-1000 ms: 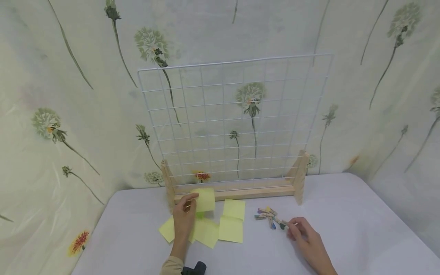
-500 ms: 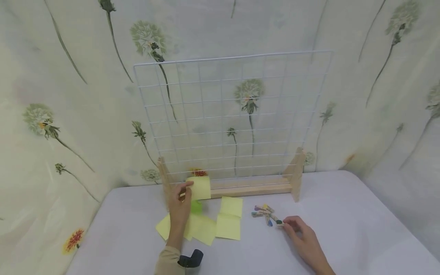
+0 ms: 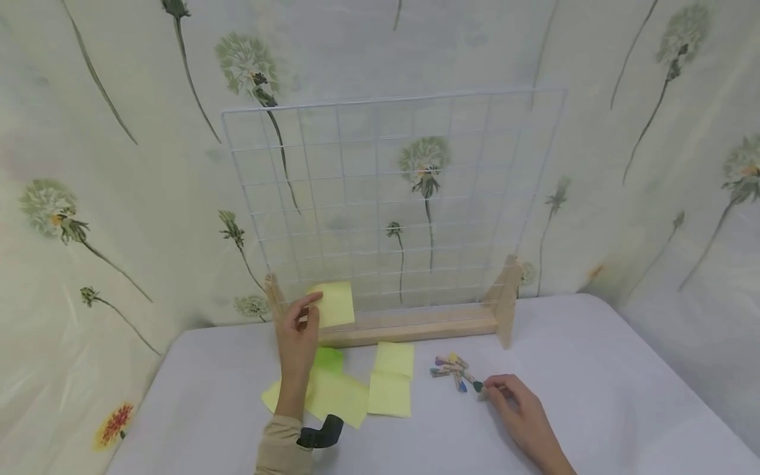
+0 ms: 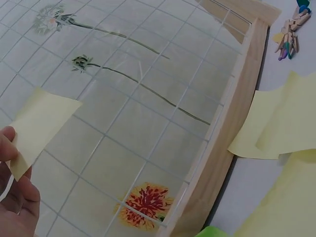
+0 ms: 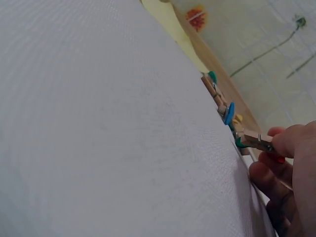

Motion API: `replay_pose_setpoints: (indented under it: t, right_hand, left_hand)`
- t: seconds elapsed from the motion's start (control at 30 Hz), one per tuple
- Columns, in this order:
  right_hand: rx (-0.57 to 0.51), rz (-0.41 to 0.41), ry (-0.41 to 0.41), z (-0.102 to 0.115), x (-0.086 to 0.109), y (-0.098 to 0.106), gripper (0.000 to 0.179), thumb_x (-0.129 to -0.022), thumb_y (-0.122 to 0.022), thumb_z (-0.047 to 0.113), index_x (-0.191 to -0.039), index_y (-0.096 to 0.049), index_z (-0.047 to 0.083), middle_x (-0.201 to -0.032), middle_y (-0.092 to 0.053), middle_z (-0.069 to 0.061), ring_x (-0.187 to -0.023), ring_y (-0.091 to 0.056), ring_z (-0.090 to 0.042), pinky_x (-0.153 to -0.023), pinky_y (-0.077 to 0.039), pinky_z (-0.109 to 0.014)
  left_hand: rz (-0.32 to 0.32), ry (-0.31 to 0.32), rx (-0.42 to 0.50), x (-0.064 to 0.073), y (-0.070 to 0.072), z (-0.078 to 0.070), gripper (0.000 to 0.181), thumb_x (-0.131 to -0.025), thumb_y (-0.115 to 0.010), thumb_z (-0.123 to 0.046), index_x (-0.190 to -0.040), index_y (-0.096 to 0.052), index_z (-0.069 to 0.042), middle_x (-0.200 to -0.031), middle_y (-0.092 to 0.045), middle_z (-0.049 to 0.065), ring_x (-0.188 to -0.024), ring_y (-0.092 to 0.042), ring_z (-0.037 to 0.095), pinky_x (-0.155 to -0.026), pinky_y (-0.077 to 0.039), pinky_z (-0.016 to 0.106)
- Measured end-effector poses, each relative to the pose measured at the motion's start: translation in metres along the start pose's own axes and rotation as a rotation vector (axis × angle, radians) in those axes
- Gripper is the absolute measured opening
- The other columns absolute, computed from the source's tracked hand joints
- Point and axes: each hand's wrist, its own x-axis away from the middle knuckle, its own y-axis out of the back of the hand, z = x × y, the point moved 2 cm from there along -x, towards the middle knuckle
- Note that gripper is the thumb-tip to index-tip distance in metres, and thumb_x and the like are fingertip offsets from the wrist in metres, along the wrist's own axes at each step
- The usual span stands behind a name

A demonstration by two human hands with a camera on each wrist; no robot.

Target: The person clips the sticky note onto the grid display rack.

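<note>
My left hand (image 3: 299,340) pinches a pale yellow sticky note (image 3: 336,305) by its left edge, in front of the lower left of the white wire grid (image 3: 377,177). The left wrist view shows that sticky note (image 4: 47,127) between thumb and fingers, with the grid behind it. On the right, my right hand (image 3: 525,415) sits low over the table and pinches a small wooden clothespin (image 5: 259,140). Several more clothespins (image 3: 454,369) with coloured ends lie in a loose pile beside its fingertips.
Wooden feet and a crossbar (image 3: 415,330) carry the grid upright near the table's back edge. More yellow notes (image 3: 390,394) lie on the white tablecloth (image 3: 439,442), with a green note (image 3: 328,359) among them. A floral curtain (image 3: 594,99) hangs behind.
My left hand has raised the sticky note from just above the table to the lower part of the grid. My right hand has stayed beside the pile, with its clothespin drawn slightly nearer me.
</note>
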Motion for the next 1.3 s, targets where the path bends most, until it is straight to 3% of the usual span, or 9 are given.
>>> replay_pose_setpoints:
  t: [0.2,0.4,0.63,0.73,0.9,1.03,1.2,1.3]
  right_hand:
    - [-0.001,0.006,0.015,0.0,0.004,0.001,0.011,-0.094,-0.058,0.02,-0.104,-0.062,0.023,-0.1,-0.064,0.014,-0.087,-0.055,0.004,-0.081,-0.048,-0.022]
    - [-0.01,0.067,-0.065,0.001,0.006,0.002,0.012,-0.095,-0.056,0.023,-0.106,-0.061,0.025,-0.104,-0.066,0.011,-0.09,-0.056,0.004,-0.082,-0.048,-0.024]
    - [-0.028,0.006,0.007,-0.002,0.003,0.005,0.012,-0.093,-0.059,0.018,-0.102,-0.062,0.025,-0.103,-0.065,0.011,-0.088,-0.058,0.0,-0.077,-0.049,-0.021]
    - [-0.048,0.019,-0.022,-0.004,0.001,0.007,0.011,-0.095,-0.056,0.025,-0.105,-0.061,0.025,-0.106,-0.064,0.01,-0.089,-0.057,0.003,-0.076,-0.049,-0.02]
    - [-0.168,0.046,-0.105,-0.001,0.0,0.01,0.022,-0.097,-0.051,0.033,-0.111,-0.06,0.019,-0.111,-0.065,0.002,-0.09,-0.058,0.005,-0.077,-0.05,-0.018]
    - [-0.297,0.045,-0.106,0.006,0.001,0.012,0.027,-0.098,-0.05,0.03,-0.114,-0.058,0.01,-0.111,-0.063,-0.007,-0.091,-0.06,0.001,-0.077,-0.051,-0.018]
    - [-0.373,0.006,-0.088,0.014,0.002,0.012,0.031,-0.096,-0.054,0.026,-0.119,-0.052,0.006,-0.109,-0.062,-0.013,-0.09,-0.058,0.0,-0.074,-0.052,-0.02]
    - [-0.376,-0.008,-0.056,0.016,-0.002,0.011,0.031,-0.094,-0.058,0.023,-0.119,-0.053,0.006,-0.109,-0.063,-0.012,-0.09,-0.059,0.0,-0.075,-0.052,-0.02]
  left_hand:
    - [-0.011,-0.009,0.005,-0.003,-0.003,-0.004,0.023,-0.092,-0.054,-0.001,-0.112,-0.066,-0.004,-0.117,-0.064,0.01,-0.088,-0.056,0.012,-0.061,-0.045,0.014]
    - [0.001,0.035,0.078,-0.006,-0.005,-0.004,0.022,-0.09,-0.059,-0.002,-0.112,-0.061,0.001,-0.114,-0.062,0.013,-0.094,-0.059,0.012,-0.068,-0.048,0.014]
    - [0.006,0.033,0.136,-0.015,-0.004,-0.012,0.022,-0.09,-0.06,-0.003,-0.112,-0.062,0.002,-0.112,-0.063,0.013,-0.095,-0.061,0.009,-0.075,-0.051,0.014]
    - [-0.006,0.011,0.16,-0.018,-0.002,-0.016,0.023,-0.09,-0.06,-0.003,-0.112,-0.063,0.003,-0.111,-0.063,0.015,-0.093,-0.062,0.009,-0.077,-0.051,0.015]
    - [-0.019,0.015,0.158,-0.022,-0.001,-0.019,0.021,-0.089,-0.062,-0.004,-0.11,-0.067,0.0,-0.112,-0.066,0.017,-0.086,-0.065,0.007,-0.076,-0.053,0.017]
    - [-0.013,0.027,0.129,-0.025,0.0,-0.02,0.023,-0.09,-0.062,-0.006,-0.112,-0.068,-0.005,-0.115,-0.066,0.014,-0.087,-0.065,0.006,-0.076,-0.052,0.016]
    - [0.014,-0.017,0.098,-0.03,0.0,-0.021,0.029,-0.09,-0.063,-0.009,-0.119,-0.065,-0.008,-0.123,-0.063,0.01,-0.095,-0.061,0.006,-0.075,-0.05,0.014]
    - [0.039,-0.076,0.119,-0.034,-0.001,-0.022,0.033,-0.09,-0.062,-0.006,-0.123,-0.061,-0.005,-0.129,-0.059,0.01,-0.097,-0.058,0.008,-0.075,-0.048,0.013]
